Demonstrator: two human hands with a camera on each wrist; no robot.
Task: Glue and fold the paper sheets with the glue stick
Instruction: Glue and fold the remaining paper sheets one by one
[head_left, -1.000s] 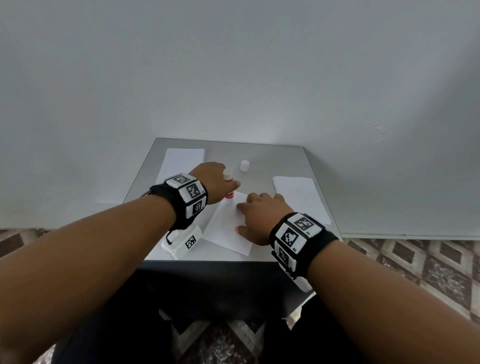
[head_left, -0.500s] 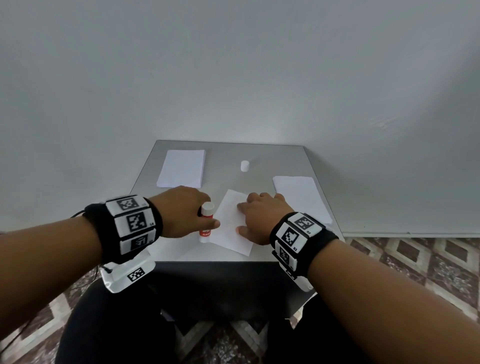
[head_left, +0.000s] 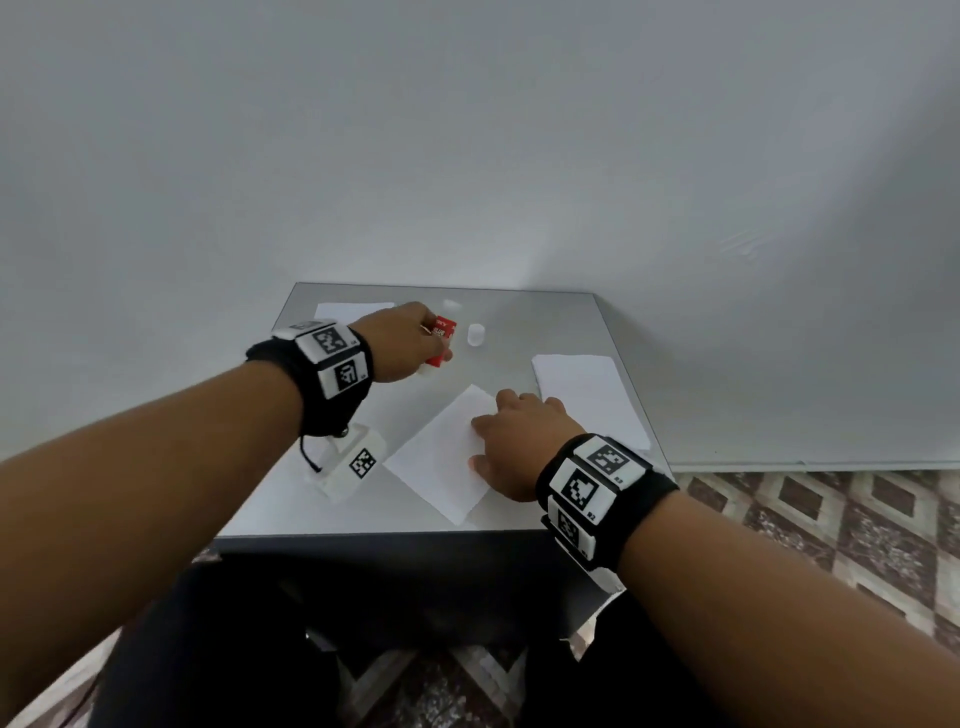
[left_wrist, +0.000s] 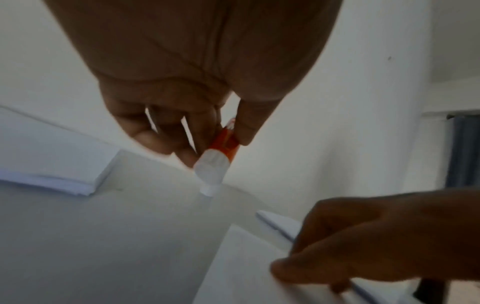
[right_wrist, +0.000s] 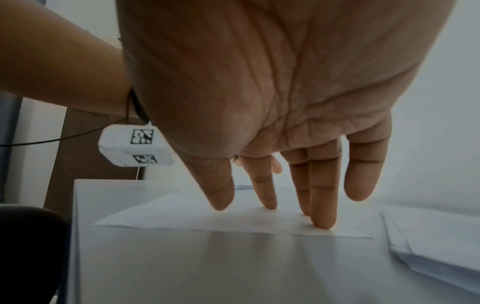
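Note:
My left hand pinches a red glue stick with its white end down, near the back of the table and off the sheet. The left wrist view shows thumb and fingers round the glue stick, its white tip close above the tabletop. A single white paper sheet lies skewed near the front edge. My right hand rests on its right part; the straight fingers press the sheet flat. The glue stick's white cap stands just right of the glue stick.
The small grey table stands against a white wall. One stack of white sheets lies at its right side, another stack at the back left, partly behind my left wrist. Patterned floor tiles lie to the right.
My left hand has carried the glue stick from the sheet's near left edge away to the back of the table, beside the cap. The right hand stays pressing on the sheet.

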